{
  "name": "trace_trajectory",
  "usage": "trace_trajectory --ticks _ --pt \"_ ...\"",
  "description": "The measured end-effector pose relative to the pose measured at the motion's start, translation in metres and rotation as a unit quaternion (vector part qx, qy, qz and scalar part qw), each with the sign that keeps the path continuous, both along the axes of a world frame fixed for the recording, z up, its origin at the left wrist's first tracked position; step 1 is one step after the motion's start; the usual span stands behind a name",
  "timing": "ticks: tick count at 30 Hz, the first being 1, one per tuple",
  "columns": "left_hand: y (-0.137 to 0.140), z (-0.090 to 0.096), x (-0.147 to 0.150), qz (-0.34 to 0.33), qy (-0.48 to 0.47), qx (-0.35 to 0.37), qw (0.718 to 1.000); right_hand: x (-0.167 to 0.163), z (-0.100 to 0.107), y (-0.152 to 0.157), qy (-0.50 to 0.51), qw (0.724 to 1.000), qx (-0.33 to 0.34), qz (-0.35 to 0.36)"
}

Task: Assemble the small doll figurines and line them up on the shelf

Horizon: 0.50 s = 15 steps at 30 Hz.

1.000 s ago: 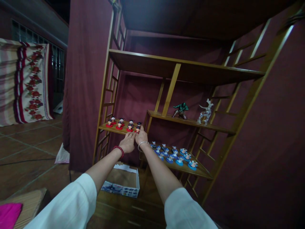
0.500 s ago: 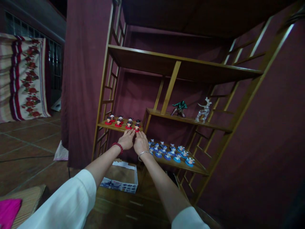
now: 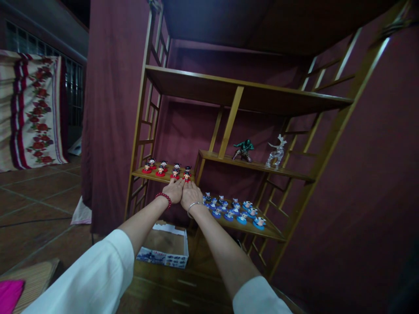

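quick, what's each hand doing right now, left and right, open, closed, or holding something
Left hand: open, fingers stretched toward the red-based figurines, holding nothing.
Right hand: open beside the left, fingertips at the shelf edge, holding nothing.

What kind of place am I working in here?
Likely a home display corner or small stall: a wooden shelf unit draped in maroon cloth holds rows of red-based figurines and blue-based figurines, near both hands, over a tiled floor.
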<state>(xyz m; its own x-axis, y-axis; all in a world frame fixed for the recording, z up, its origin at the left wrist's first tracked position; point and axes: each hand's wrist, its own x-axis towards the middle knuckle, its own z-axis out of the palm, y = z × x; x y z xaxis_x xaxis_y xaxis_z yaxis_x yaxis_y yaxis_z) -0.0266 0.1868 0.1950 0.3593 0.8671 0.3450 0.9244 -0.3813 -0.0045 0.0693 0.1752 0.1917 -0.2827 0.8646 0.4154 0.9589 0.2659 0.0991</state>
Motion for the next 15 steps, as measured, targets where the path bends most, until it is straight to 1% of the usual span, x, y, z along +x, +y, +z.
trace_trajectory --ticks 5,11,15 --pt "0.001 0.005 0.004 0.007 0.013 -0.006 1.0 0.002 0.007 0.002 -0.026 1.0 0.015 -0.004" --pt "0.005 0.005 0.009 0.018 0.017 -0.008 1.0 0.006 0.006 0.011 -0.043 0.999 0.011 0.006" --pt "0.008 0.005 0.01 0.022 0.02 -0.015 0.999 0.007 0.008 0.012 -0.04 0.999 0.006 0.003"
